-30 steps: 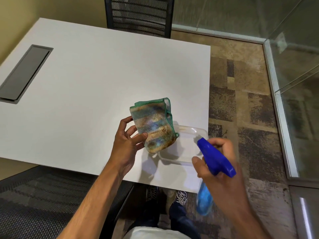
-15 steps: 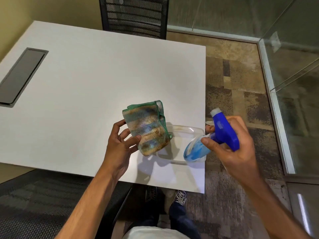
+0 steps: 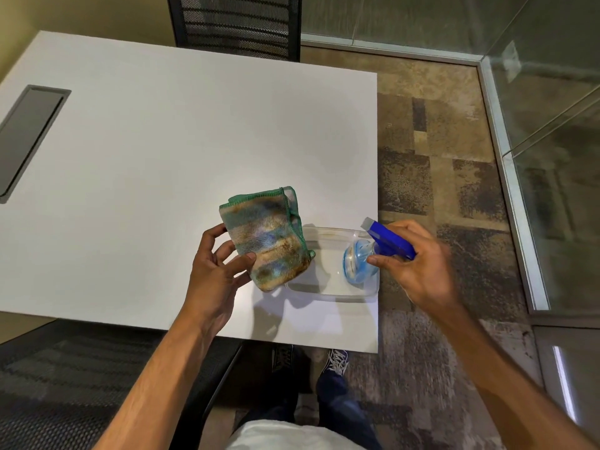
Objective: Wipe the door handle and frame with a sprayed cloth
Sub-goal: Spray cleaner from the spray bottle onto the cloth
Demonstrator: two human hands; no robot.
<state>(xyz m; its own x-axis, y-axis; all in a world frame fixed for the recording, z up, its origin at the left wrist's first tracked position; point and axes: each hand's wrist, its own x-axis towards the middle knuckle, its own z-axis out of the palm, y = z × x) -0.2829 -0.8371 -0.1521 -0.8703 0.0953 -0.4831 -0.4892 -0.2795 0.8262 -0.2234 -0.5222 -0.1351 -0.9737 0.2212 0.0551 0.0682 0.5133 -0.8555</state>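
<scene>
Lining up the spray

Right hand (image 3: 418,264) is gripping the spray bottle (image 3: 373,251), nozzle aiming at 9 o'clock toward the cloth (image 3: 266,235) the left hand (image 3: 214,271) is pinching (close by).

White table (image 3: 162,157), clear plastic tray (image 3: 328,289) at its near right corner

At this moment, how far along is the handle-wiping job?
Early. Done: left hand holds up the folded green-edged striped cloth; right hand grips the blue-headed clear spray bottle, tipped over the clear plastic tray. In hand: preparing to spray. Left: all wiping; no door handle in view.
</scene>
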